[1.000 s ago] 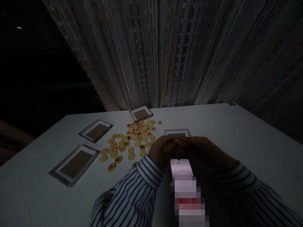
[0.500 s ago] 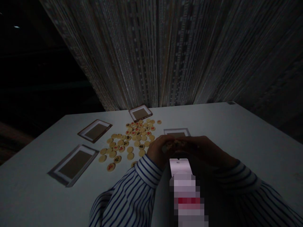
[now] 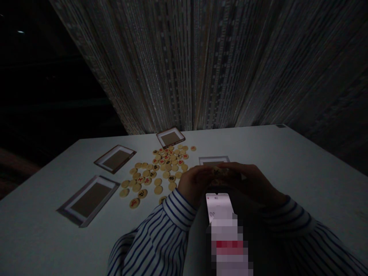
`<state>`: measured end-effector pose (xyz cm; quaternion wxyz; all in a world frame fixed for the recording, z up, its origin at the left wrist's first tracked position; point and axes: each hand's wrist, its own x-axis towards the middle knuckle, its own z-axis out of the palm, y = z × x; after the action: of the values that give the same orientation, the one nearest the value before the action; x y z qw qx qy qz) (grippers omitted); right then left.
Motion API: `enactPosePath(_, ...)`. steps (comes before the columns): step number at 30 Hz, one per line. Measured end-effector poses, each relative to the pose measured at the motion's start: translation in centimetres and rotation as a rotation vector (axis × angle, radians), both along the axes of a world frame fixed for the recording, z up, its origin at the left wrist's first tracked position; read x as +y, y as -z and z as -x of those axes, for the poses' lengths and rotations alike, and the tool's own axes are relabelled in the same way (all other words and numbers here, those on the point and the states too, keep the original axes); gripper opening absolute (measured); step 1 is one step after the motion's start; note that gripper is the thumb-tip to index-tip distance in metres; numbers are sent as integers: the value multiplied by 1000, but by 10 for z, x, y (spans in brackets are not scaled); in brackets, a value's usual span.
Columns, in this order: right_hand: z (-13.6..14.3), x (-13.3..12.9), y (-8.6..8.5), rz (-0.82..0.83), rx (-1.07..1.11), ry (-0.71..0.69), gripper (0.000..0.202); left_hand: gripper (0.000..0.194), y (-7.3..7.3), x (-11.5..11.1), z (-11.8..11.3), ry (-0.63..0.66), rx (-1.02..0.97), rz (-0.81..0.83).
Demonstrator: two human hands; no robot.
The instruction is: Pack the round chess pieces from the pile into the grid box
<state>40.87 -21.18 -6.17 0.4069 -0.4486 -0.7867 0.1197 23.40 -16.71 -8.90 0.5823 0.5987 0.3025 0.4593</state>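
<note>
Above the white table [image 3: 287, 161], several round game pieces [image 3: 219, 172] were cupped between left hand [image 3: 193, 184] and right hand [image 3: 253, 180]; some could be spilled if that grip were loosened

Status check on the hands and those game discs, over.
Left hand and right hand cupped together, holding a few discs between them. Loose disc pile on the table, left of the hands. Tray just beyond the fingers.
</note>
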Motion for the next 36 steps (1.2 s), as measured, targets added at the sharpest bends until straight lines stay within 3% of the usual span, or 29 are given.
enactPosePath(5,1,1,2,5,3,-14,26,17,-3,1,0,-12,-3,84)
enactPosePath(13,2,0,0,1,-22,-16,25,17,1,2,1,-4,-26,57)
enactPosePath(21,0,1,-1,-10,-35,-2,28,12,-4,2,2,-121,57,-33)
enactPosePath(29,-1,2,5,85,-26,-39,39,14,-4,4,4,-95,132,-150)
enactPosePath(36,3,1,2,118,-15,-50,33,13,-4,3,2,-86,112,-87)
